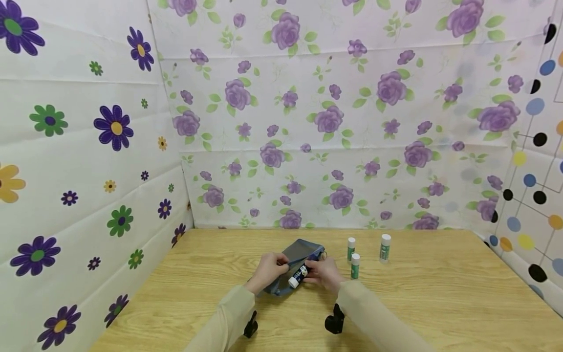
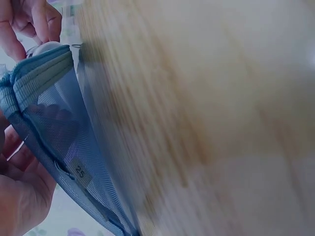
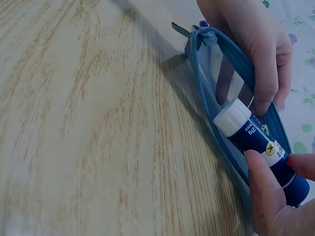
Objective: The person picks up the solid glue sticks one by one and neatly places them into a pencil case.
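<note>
A blue mesh zipper pouch (image 1: 292, 250) lies between the two hands, its zipped mouth spread apart. My left hand (image 1: 269, 272) pinches one edge of that mouth, as the right wrist view also shows. In my right hand (image 1: 325, 274) is a dark blue glue stick (image 3: 268, 147) with a white cap, gripped between thumb and fingers. The glue stick lies tilted across the pouch opening, its capped end pointing toward the left hand. A small label marked 25 (image 2: 79, 171) shows on the pouch in the left wrist view.
Right of the pouch stand several green glue sticks with white caps: a small one (image 1: 351, 250), another small one (image 1: 355, 268) nearer, and a larger one (image 1: 384, 249). The wooden table (image 1: 422, 303) meets a flowered cloth backdrop (image 1: 308, 186) behind.
</note>
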Motion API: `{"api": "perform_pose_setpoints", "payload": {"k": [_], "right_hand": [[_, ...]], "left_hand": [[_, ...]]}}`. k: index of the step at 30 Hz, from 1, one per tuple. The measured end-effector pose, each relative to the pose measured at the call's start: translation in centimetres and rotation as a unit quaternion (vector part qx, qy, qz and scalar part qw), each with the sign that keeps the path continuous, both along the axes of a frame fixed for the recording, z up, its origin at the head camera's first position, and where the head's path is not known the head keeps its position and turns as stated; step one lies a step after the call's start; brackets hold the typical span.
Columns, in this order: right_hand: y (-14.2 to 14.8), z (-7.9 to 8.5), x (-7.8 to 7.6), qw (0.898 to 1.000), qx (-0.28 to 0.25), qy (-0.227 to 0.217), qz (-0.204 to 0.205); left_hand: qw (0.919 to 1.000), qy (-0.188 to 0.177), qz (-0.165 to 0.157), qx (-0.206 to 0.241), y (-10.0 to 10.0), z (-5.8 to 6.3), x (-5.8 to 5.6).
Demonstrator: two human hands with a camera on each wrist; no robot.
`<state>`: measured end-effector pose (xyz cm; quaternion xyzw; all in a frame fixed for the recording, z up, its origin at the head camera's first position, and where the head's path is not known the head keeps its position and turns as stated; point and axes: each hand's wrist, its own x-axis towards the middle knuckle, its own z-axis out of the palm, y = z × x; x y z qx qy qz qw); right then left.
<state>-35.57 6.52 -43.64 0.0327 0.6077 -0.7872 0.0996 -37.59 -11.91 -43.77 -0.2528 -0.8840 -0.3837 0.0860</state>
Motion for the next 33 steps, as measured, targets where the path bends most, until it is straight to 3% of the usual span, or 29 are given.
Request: {"api": "perform_pose_setpoints", "payload": {"k": [21,33], "right_hand": [[-0.49,0.48,0.03,0.995,0.091,-0.029,-0.003],[-0.41,0.45,-0.03,0.995,0.097,-0.037,0.003]], "left_hand": [[0.9998,-0.008,0.015,0.006,0.26,0.38,0.34],[0.9998,-0.014,0.010,0.011,0.19,0.38,0.34]]}}
